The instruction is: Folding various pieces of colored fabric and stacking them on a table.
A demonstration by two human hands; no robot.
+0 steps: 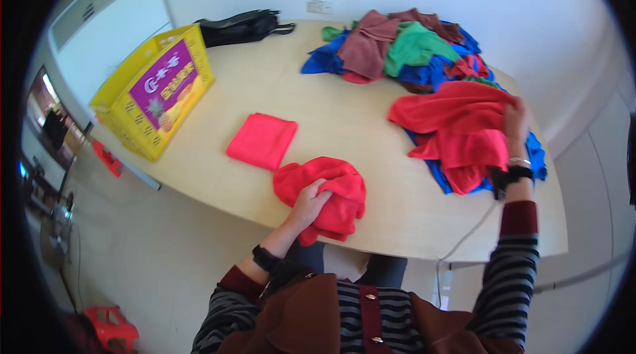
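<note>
Near the front edge of the table, my left hand point(310, 205) is closed on a crumpled red cloth point(343, 180), part of which hangs at the edge. A red cloth folded into a flat square point(263, 140) lies just beyond it to the left. Over on the right, my right hand point(516, 123) grips the right side of a loose, spread red cloth point(457, 122); its fingers are slightly blurred. Under that cloth a blue cloth point(537, 157) sticks out on several sides.
A heap of brown, green, blue and red cloths point(371, 46) lies at the back right. A yellow box point(182, 115) with a purple panel stands at the left edge, a black bag point(242, 28) behind it. A cable point(467, 235) runs down from my right wrist. Red stools stand below left.
</note>
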